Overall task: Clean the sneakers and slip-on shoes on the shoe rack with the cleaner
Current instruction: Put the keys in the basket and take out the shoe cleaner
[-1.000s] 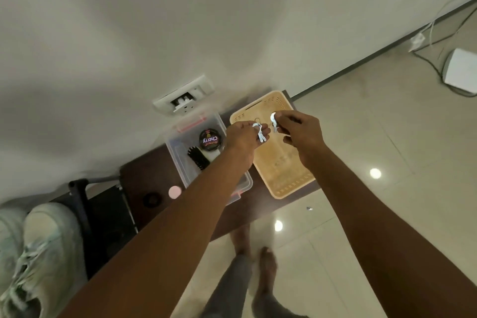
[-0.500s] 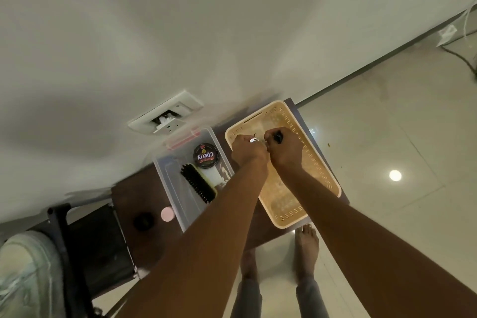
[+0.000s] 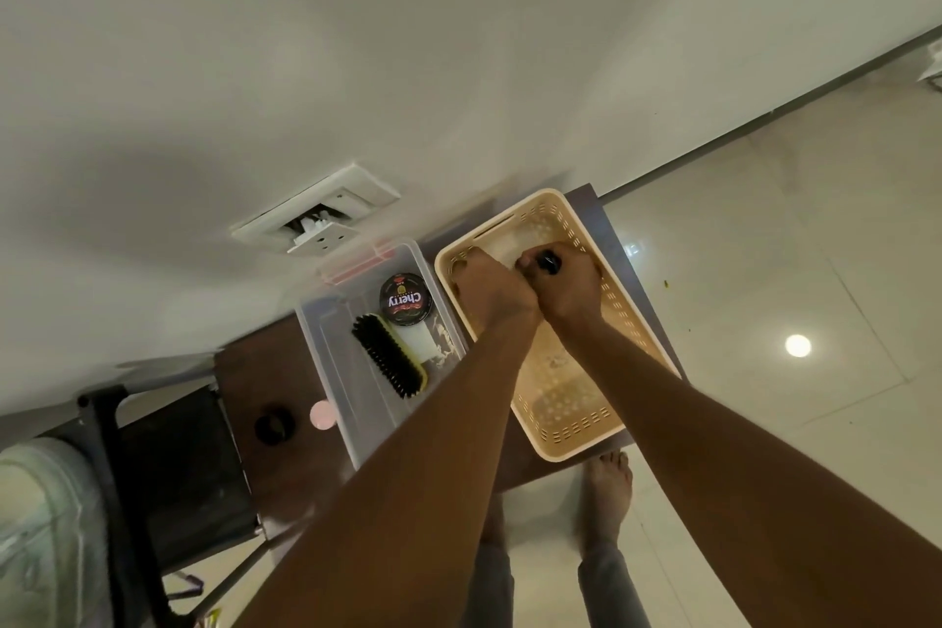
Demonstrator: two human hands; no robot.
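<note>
Sneaker [image 3: 46,525] cropped at frame edge, blurred.

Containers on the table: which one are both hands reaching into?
The beige perforated basket; the clear plastic box beside it holds the brush and polish tin instead.

A dark brown wooden bench [image 3: 285,372] stood against the pale wall. On it lay a clear plastic storage box [image 3: 334,362]. Just right of that box sat a beige perforated plastic basket [image 3: 576,428]; left of the box lay a small pink round disc [image 3: 322,415] and a black ring-shaped cap [image 3: 274,424].
</note>
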